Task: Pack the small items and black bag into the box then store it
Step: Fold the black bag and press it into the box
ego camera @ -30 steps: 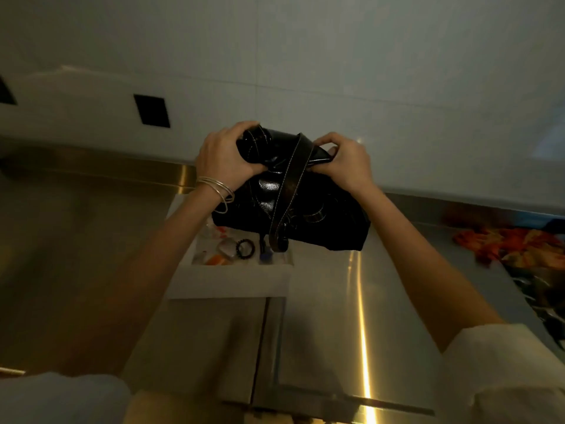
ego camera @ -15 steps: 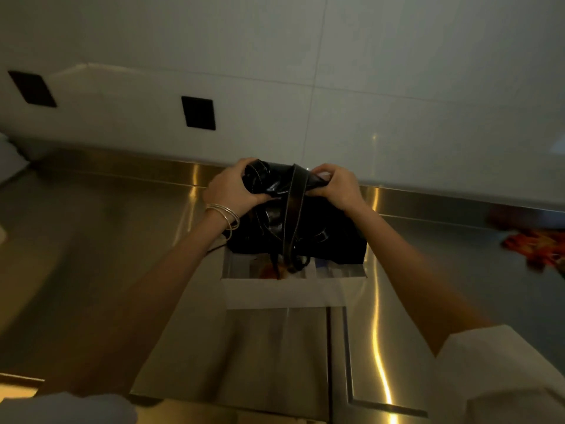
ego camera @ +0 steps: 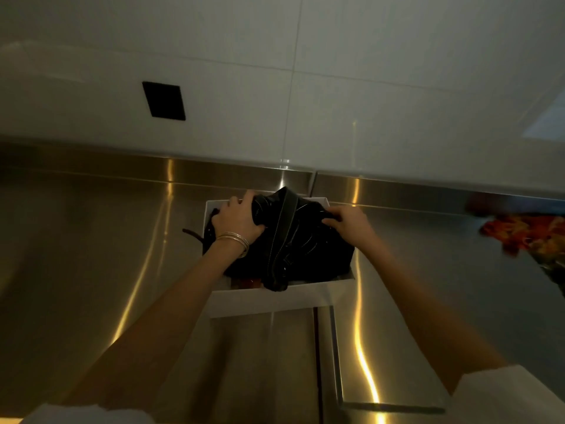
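Note:
A shiny black bag (ego camera: 308, 249) with pale stitching lies inside the open white box (ego camera: 269, 298), filling most of it. Its wide strap (ego camera: 282, 240) runs down over the bag to the box's near wall. Another thin strap (ego camera: 192, 234) hangs out over the left wall. My left hand (ego camera: 237, 220), with thin bangles on the wrist, grips the bag's top left. My right hand (ego camera: 347, 221) holds the bag's top right. A bit of red, a small item (ego camera: 252, 283), shows under the bag at the box's front; other items are hidden.
The box stands on a stainless steel counter (ego camera: 91, 255) near the raised back edge and white tiled wall (ego camera: 336, 87), which has a black square plate (ego camera: 164, 101). An orange and red patterned cloth (ego camera: 529, 234) lies at the right edge.
Both hands have lowered the bag from above the box down into it. The small items seen earlier in the box are now mostly covered by the bag.

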`<action>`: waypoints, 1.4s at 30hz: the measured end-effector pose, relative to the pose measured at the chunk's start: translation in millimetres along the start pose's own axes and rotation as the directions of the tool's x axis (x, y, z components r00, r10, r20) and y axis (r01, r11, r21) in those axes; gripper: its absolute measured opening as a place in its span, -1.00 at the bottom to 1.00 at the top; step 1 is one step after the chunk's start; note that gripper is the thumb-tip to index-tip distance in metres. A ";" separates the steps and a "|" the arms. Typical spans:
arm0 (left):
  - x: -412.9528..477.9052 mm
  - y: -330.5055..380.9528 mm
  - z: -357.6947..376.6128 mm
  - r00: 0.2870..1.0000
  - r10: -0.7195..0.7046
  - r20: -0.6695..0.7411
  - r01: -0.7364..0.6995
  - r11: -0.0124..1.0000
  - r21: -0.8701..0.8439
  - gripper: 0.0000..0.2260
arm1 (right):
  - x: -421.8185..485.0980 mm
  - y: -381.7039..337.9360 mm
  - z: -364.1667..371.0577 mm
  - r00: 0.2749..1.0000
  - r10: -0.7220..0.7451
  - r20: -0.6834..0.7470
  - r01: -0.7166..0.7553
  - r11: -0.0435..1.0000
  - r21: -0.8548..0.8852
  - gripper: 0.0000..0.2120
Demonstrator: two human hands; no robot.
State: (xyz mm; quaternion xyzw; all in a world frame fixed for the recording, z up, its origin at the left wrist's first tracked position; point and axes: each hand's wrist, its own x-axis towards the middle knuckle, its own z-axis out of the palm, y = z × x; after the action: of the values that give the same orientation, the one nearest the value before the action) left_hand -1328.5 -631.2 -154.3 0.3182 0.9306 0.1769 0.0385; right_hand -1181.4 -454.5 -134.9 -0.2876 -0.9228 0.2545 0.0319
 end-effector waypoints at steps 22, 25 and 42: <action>-27.8 -27.6 -6.6 0.990 0.069 0.125 -0.047 0.984 -0.172 -0.31 | -46.2 -72.6 35.0 0.872 -0.439 0.216 0.480 0.853 -0.207 -0.32; -40.7 -48.0 -16.9 0.986 0.155 0.066 -0.155 0.988 -0.007 -0.38 | -26.1 -59.9 37.1 0.907 -0.356 0.226 0.404 0.887 -0.223 -0.30; -34.6 -0.1 12.3 0.912 0.269 0.310 -0.326 0.934 0.150 0.20 | 24.3 -16.0 56.3 0.966 -0.193 0.171 0.233 0.938 -0.258 0.00</action>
State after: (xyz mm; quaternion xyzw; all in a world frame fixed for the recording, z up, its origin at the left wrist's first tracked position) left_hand -1298.8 -648.5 -167.2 0.4809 0.8686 0.0396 0.1125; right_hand -1221.3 -477.9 -178.2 -0.1682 -0.9749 0.1383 -0.0473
